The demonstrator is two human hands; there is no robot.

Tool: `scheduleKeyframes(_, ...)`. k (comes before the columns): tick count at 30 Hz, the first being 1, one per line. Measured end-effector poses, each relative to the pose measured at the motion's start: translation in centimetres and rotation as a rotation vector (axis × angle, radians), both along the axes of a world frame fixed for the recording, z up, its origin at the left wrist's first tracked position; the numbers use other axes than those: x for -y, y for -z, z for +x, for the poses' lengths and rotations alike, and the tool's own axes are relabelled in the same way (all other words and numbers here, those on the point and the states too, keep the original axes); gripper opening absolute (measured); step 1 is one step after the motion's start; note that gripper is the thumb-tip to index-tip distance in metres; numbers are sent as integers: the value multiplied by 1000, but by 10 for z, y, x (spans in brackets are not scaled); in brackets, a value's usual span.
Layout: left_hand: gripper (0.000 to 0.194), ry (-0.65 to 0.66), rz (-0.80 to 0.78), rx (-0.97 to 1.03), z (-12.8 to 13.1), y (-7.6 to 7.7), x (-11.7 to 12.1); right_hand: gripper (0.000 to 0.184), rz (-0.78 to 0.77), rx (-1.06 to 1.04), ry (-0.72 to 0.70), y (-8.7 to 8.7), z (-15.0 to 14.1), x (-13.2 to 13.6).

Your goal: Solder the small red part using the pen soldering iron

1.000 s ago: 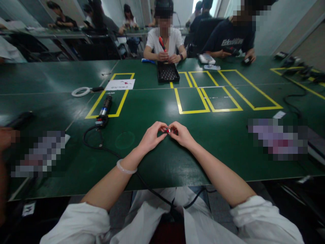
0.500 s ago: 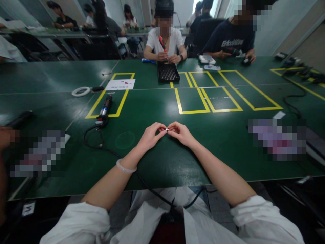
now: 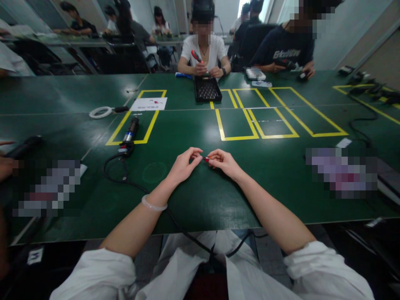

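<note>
Pinched in the fingertips of my right hand is a small red piece with a pale spot and a dark end, too small to name. Just to its left is my left hand, apart from the piece, its thumb and fingers curved with a gap between them. Nothing shows in that hand. Both hands are over the green table, with a pale bangle round my left wrist.
A black cylindrical tool with a cable lies left of my hands. Yellow tape frames mark the table. Across it, a person holds a red-handled tool over a black tray. A white sheet lies to the left.
My left hand has come away from the small piece, moving slightly left, and its fingertips have parted. The piece stays in my right hand, with more of its red showing.
</note>
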State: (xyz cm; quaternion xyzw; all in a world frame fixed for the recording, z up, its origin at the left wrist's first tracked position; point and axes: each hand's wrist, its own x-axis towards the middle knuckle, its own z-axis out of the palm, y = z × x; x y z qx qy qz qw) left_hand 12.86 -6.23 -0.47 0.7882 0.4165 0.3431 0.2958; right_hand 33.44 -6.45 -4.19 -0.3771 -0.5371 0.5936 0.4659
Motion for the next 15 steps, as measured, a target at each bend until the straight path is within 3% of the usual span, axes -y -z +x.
scheduleKeyframes(4, 41, -134, 159, -202, -33, -4, -23, 30, 8, 7, -10, 1, 1, -1)
scheduleKeyframes(7, 54, -379, 245, -432, -75, -9, -45, 29, 12, 15, -18, 1, 1, -1)
scheduleKeyframes(12, 72, -813, 74, -656, -157, -16, -73, 29, 24, 31, -22, 1, 1, -1)
scheduleKeyframes(15, 79, -835, -27, -746, -202, -12, -86, 30, 24, 39, -31, 1, 0, 0)
